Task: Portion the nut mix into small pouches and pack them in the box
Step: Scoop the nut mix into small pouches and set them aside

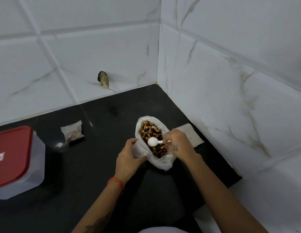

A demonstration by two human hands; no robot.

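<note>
While the right hand (pixel 179 142) pinches the handle of a white plastic spoon (pixel 154 141) between thumb and fingertips, the spoon's bowl hangs just over the nut mix (pixel 151 132), its underside turned up toward the camera. That mix fills an open white bag (pixel 163 163) standing on the black counter (pixel 96 165), and the bag serves as landmark for the rest. Touching the bag's left edge, the left hand (pixel 129 157) curls round a small clear pouch (pixel 138 148), mouth tilted toward the mix; the pouch looks empty. An orange thread (pixel 117 182) circles that wrist. Well left of the bag lies a filled pouch (pixel 72 132), flat on the counter. Farther left still sits a clear box (pixel 34 165) with its red lid (pixel 12 153) on. Just right of the bag, partly behind the right hand, lies a flat grey sheet (pixel 191 133). Beyond the bag rise white tiled walls (pixel 230 64) meeting in a corner.
</note>
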